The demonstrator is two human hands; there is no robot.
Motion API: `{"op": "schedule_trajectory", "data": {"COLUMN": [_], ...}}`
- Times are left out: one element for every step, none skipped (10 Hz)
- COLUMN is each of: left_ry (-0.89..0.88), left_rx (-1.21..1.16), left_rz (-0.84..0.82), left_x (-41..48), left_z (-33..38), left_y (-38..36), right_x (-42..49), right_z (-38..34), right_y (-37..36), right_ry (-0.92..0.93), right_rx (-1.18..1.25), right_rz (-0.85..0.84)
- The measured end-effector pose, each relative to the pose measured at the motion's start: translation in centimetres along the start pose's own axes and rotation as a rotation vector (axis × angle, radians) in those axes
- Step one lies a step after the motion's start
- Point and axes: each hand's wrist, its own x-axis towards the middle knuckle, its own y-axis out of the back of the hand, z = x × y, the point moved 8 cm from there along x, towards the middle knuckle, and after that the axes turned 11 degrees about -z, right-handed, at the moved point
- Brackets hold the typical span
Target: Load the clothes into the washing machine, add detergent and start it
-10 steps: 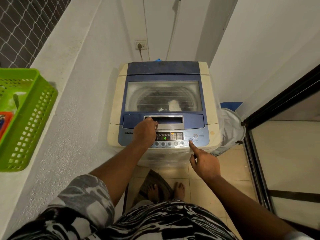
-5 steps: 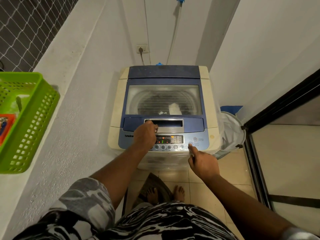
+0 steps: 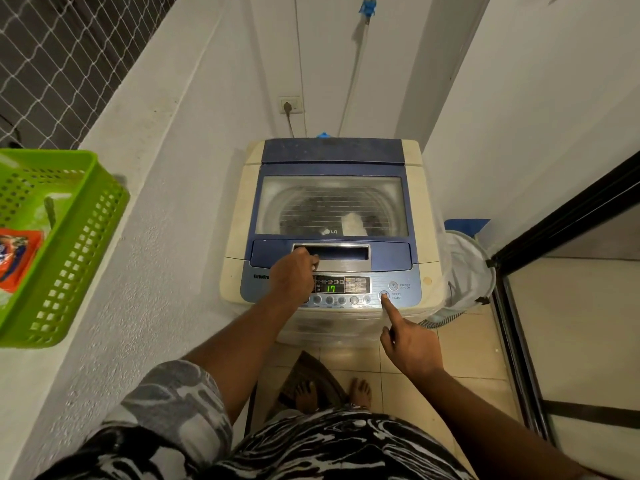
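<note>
The blue and cream top-loading washing machine (image 3: 239,216) stands against the back wall with its lid (image 3: 332,206) down. Dark clothes and a white piece (image 3: 353,221) show through the lid window. My left hand (image 3: 291,275) rests on the panel just below the lid handle (image 3: 337,252), fingers curled, holding nothing. My right hand (image 3: 407,336) points forward, its straight index fingertip on the start/pause button (image 3: 383,295). The green display (image 3: 331,288) reads 17. An orange detergent packet (image 3: 15,259) lies in the green basket (image 3: 79,244) on the left ledge.
A white laundry hamper (image 3: 467,268) stands to the right of the machine. A dark-framed sliding door (image 3: 519,341) runs along the right. The machine's plug sits in a wall socket (image 3: 290,105) behind it. My bare feet stand on a small mat (image 3: 304,372) on the tiled floor.
The display number has changed and now reads 17. My right index finger drew back slightly and is on the start/pause button again. My left hand has stayed by the lid handle.
</note>
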Motion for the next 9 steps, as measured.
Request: {"op": "schedule_trajectory", "data": {"left_ry": [-0.005,-0.015,-0.016,-0.006,-0.011,-0.029,-0.045,-0.07,-0.11], "left_rx": [0.007,0.013,0.02,0.001,0.014,0.018,-0.001,-0.019,-0.043], "left_rz": [-0.011,-0.019,-0.024,-0.03,-0.037,-0.03,-0.013,0.016,0.08], "left_x": [0.0,0.0,-0.1,-0.1,-0.2,-0.3,-0.6,-0.7,-1.0], "left_z": [0.0,0.1,0.2,0.1,0.2,0.4,0.5,0.4,0.3], "left_y": [0.0,0.0,0.1,0.2,0.2,0.3,0.7,1.1,2.0], "right_x": [0.4,0.7,0.9,1.5,2.2,3.2,4.2,5.3,6.6], "right_z": [0.0,-0.1,-0.3,-0.6,-1.1,-1.9,-3.4,-3.9,-4.6], "right_y": [0.5,1.1,1.8,2.5,3.6,4.5,5.9,7.3,9.2], "right_ry": [0.019,0.037,0.057,0.066,0.078,0.124,0.164,0.167,0.173], "right_rx": [-0.005,0.021,0.035,0.053,0.069,0.084,0.09,0.14,0.166], "right_rz": [0.018,0.054,0.08,0.118,0.151,0.174,0.21,0.262,0.289]}}
